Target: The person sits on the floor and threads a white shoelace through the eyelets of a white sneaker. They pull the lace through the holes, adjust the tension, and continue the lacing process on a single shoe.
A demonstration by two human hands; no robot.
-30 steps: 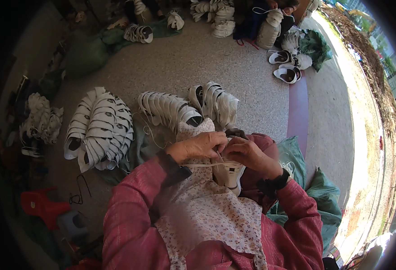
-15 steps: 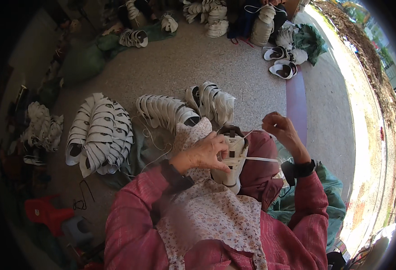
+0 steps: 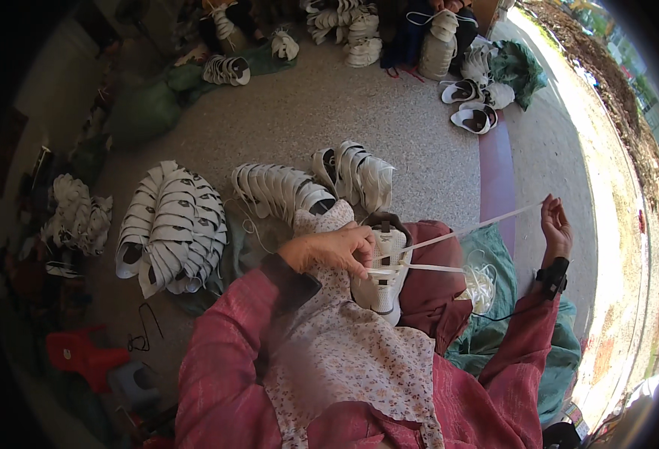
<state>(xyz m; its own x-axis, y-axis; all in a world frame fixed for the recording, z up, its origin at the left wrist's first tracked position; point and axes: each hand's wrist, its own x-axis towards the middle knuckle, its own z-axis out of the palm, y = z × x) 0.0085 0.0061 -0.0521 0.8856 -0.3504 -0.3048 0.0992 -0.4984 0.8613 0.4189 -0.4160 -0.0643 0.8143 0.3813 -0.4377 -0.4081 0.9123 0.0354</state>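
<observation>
A white shoe upper (image 3: 384, 290) with a dark collar lies on my lap, on the floral apron (image 3: 352, 363) and my maroon trouser leg. My left hand (image 3: 335, 251) grips its left side, thumb and fingers closed near the lace holes. Out to the right, my right hand (image 3: 556, 228) pinches the end of a flat white shoelace (image 3: 486, 222), drawn taut from the upper. The lace's other length runs right from the eyelets across the maroon cloth. A tangle of white laces (image 3: 479, 288) rests by my right thigh.
Stacked white shoe uppers (image 3: 174, 228) stand on the floor to the left, with more stacks (image 3: 281, 187) just ahead. A red stool (image 3: 79, 355) is at lower left. Other people's hands (image 3: 451, 6) and several uppers show at the far side. A green sack (image 3: 561, 344) lies at my right.
My right hand has swung outward to the right, pulling the lace into a long straight line. The lace tangle by my thigh has come into sight. My left hand stays at the upper.
</observation>
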